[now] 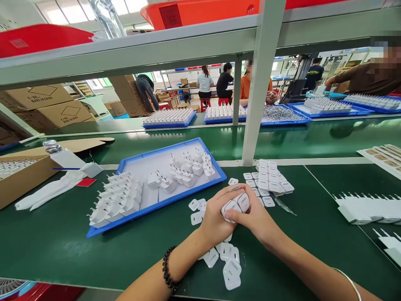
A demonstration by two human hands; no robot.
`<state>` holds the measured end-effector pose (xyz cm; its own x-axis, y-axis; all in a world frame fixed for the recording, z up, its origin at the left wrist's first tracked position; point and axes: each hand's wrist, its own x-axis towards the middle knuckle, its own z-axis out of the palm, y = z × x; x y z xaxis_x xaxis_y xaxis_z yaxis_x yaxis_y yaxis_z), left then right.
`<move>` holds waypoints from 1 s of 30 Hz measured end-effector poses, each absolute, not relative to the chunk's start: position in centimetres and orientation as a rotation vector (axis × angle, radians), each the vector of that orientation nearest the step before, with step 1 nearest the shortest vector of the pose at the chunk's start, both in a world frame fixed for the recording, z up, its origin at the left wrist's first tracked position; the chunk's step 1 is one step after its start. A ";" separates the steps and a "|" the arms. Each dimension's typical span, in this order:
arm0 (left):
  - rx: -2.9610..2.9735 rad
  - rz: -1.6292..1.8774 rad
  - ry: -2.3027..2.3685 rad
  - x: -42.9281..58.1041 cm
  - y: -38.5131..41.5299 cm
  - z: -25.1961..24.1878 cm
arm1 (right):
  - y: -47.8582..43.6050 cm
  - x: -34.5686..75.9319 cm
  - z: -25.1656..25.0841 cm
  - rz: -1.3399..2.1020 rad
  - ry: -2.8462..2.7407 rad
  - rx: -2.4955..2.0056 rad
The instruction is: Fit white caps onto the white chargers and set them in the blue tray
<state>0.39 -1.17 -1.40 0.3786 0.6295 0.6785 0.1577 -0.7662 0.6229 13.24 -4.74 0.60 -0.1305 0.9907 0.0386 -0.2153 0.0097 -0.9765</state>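
Note:
My left hand (212, 214) and my right hand (257, 214) meet over the green bench, both closed around a small cluster of white rounded-square caps (232, 207) with dark print. The right thumb presses on their faces; the fingers cover the rest. Under and beside my wrists lie loose white caps (232, 274), some overlapping, some with a small slot. Just past my right hand are rows of printed white caps (269, 177), partly stacked, with clear plastic film (285, 206) by them. To the left, a blue-rimmed tray (169, 202) carries white plug adapters (117, 200), pins upward.
A cardboard box (44, 177), a metal-topped bottle (64, 156) and white gloves (53, 190) sit at left. More plug adapters (369, 209) stand at right. A shelf post (261, 83) rises behind the caps. Trays (169, 124) and co-workers (224, 81) are beyond.

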 end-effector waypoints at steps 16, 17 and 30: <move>3.159 0.836 1.107 -2.5 0.5 0.7 | -2.5 15.4 -0.4 0.981 -1.560 -1.228; 3.235 0.690 1.214 -3.3 0.5 1.3 | -2.3 15.6 -0.5 1.022 -1.501 -1.222; 3.045 -0.718 2.008 -17.8 3.4 2.7 | -3.3 14.4 -1.4 1.201 -1.522 -1.189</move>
